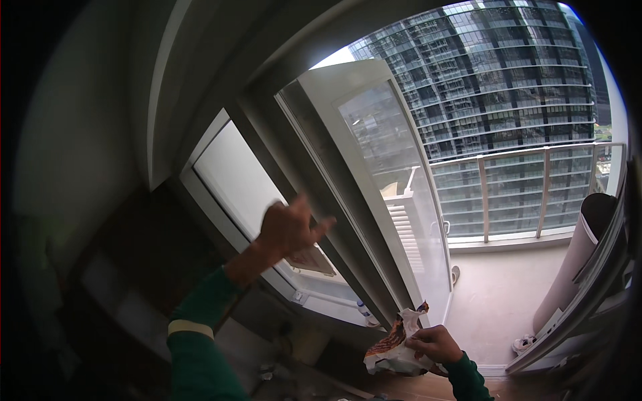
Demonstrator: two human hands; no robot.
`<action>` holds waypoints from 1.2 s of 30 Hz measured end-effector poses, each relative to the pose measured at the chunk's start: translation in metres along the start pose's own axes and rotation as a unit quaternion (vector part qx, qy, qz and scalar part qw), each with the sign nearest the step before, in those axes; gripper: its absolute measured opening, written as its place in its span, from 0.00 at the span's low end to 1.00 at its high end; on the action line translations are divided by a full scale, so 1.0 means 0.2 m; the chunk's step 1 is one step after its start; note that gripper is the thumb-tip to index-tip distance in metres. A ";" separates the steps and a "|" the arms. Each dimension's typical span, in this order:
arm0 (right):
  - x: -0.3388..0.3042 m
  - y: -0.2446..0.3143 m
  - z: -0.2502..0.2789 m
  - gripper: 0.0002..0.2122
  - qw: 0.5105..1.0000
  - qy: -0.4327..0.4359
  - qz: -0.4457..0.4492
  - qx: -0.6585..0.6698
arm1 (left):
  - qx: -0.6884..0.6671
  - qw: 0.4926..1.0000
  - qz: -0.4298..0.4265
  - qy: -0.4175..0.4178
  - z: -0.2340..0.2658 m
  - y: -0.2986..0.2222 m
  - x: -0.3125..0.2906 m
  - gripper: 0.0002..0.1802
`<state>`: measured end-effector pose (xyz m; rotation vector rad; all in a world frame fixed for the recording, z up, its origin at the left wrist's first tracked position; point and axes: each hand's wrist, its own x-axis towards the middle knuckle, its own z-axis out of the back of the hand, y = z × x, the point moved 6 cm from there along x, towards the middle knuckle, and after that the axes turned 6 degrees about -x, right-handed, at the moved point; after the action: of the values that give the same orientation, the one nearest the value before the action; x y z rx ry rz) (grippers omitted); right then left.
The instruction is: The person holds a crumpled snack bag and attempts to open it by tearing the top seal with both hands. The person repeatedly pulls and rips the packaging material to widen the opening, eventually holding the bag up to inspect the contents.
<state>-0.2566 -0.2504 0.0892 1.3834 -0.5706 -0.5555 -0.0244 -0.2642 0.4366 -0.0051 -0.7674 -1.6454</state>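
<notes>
Crumpled wrapper in right hand, left hand up at the window

Right hand [436, 346]: closed on a crumpled wrapper [388, 346], white with a brown-orange print, pinched at its right-hand side. The wrapper sits low in view, right of centre, overlapping the foot of the glazed door [374, 127]; can't tell whether it touches the door.

Left hand [291, 228]: raised, well apart from the wrapper, fingers loosely parted and a couple sticking out to the right (motion blur, so finger detail is poor). It overlaps the window [234, 177] and the dark frame beside it; contact can't be judged from this angle. Green sleeves on both arms, pale band [190, 327] around the left one.

Around: door stands swung outward onto the balcony. Small white-and-blue bottle [362, 309] on the sill, just left of the wrapper. Right side: tall rolled sheet [568, 264] leaning, white shoes [523, 344] near its base. Beyond: balcony railing [483, 200], then a glass-fronted high-rise [495, 87]. Room interior on the left is very dark.
</notes>
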 end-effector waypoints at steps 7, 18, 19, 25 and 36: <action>0.01 0.06 0.10 0.12 0.998 -0.025 0.023 -0.048 | -0.087 0.961 -0.097 -0.243 0.37 0.07 0.08 0.34; 0.12 0.20 -0.14 0.12 0.998 -0.031 0.033 -0.047 | 0.009 0.862 0.119 -0.493 0.66 -0.12 0.66 0.47; 0.10 0.21 -0.14 0.12 0.997 -0.043 0.033 -0.051 | -0.002 0.848 0.088 -0.523 0.67 -0.20 0.70 0.49; 0.03 0.28 -0.20 0.13 0.990 -0.106 0.078 -0.046 | -0.074 0.859 -0.138 -0.487 0.85 -0.52 0.80 0.48; -0.24 0.30 0.05 0.13 0.958 -0.284 0.025 -0.016 | -0.637 0.763 -0.108 0.022 -0.67 -0.62 -0.74 0.20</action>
<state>-0.2977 -0.2194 0.1482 1.1679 -1.0486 -0.9269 -0.0427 -0.1957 0.2128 -0.8659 0.5417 -2.0861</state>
